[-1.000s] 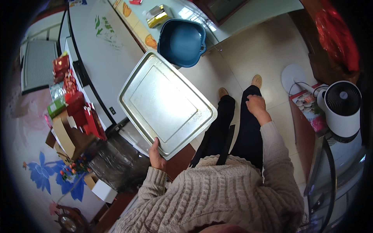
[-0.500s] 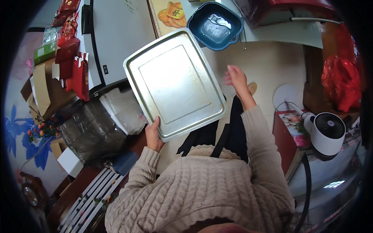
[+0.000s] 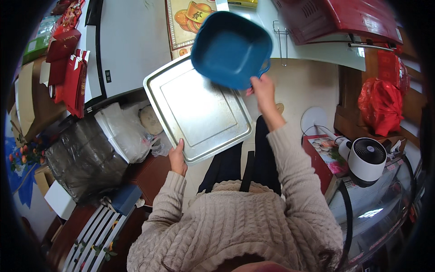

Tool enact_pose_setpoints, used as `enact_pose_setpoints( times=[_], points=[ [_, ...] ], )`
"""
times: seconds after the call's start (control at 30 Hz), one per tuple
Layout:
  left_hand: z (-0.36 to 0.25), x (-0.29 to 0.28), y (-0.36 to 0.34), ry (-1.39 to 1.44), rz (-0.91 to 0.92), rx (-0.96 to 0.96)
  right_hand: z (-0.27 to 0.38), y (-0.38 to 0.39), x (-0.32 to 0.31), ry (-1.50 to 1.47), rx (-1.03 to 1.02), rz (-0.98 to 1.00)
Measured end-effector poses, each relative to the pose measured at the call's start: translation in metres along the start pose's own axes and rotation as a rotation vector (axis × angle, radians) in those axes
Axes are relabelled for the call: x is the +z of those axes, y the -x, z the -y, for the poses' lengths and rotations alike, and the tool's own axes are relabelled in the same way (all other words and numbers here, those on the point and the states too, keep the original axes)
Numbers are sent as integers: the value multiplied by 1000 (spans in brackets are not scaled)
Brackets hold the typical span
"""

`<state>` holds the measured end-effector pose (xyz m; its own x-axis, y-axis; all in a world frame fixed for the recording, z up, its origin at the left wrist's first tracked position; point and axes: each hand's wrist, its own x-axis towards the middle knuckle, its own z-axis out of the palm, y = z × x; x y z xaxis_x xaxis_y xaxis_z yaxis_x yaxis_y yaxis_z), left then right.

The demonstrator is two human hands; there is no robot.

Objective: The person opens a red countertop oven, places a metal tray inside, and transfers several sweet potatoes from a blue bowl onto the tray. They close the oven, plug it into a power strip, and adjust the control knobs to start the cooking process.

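In my left hand (image 3: 178, 158) is the near left corner of a shallow rectangular metal baking tray (image 3: 199, 109), thumb on top and fingers underneath. My right hand (image 3: 263, 94) is closed on the looped handle of a deep blue square pan with rounded corners (image 3: 231, 47). This pan is tilted and hangs over the tray's far right part, hiding that corner. Its inside looks bare and smooth. Whether the pan touches the tray, I cannot tell.
A thin wire stand (image 3: 282, 43) lies on the pale tabletop beside a red appliance (image 3: 335, 20). Plastic bags (image 3: 122, 131) fill the left side near red packets (image 3: 72, 81). To the right stand a white fan (image 3: 368, 161) and a red bag (image 3: 380, 106).
My right hand, open and free before, now grips the blue pan and has brought it left over the tray. The silvery patch seen in the pan earlier no longer shows.
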<state>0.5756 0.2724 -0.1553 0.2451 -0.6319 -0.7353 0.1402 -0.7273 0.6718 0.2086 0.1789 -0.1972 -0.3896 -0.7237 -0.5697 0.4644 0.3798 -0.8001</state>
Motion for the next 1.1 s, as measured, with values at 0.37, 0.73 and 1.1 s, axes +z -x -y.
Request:
enact_pose_setpoints(
  times=[0.37, 0.73, 1.1],
  points=[
    [25, 76, -39, 91, 174, -12, -34, 151, 55, -82, 427, 281],
    [13, 137, -132, 41, 302, -17, -4, 48, -87, 412, -184, -224],
    [-19, 177, -196, -117, 374, -19, -57, -16, -117, 830, -78, -320]
  ],
)
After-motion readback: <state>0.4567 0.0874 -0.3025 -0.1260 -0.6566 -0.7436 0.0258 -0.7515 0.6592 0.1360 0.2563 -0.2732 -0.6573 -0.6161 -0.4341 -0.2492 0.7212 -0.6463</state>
